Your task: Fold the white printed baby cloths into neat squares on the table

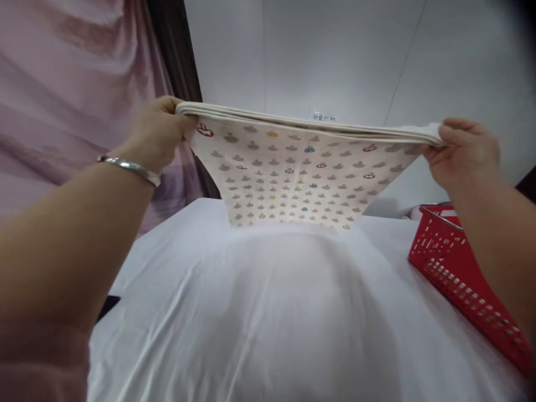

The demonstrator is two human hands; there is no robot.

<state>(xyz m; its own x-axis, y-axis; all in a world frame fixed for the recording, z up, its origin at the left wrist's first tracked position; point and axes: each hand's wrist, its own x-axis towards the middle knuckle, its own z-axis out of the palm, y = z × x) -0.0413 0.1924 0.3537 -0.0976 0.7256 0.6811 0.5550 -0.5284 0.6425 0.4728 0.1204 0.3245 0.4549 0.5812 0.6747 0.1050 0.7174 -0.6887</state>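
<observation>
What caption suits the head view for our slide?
Left hand and right hand hold a patterned cloth stretched between them over a white sheet, red basket at right.

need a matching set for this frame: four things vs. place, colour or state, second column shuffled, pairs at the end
Column one
1. Patterned cloth
2. Basket
3. Bracelet
4. Curtain

Column two
A. Silver, around the left wrist
B. Pink, hanging at the left of the view
C. Held up between the left hand and the right hand
D. Red, on the right of the white-covered surface

Pairs: 1-C, 2-D, 3-A, 4-B
</observation>
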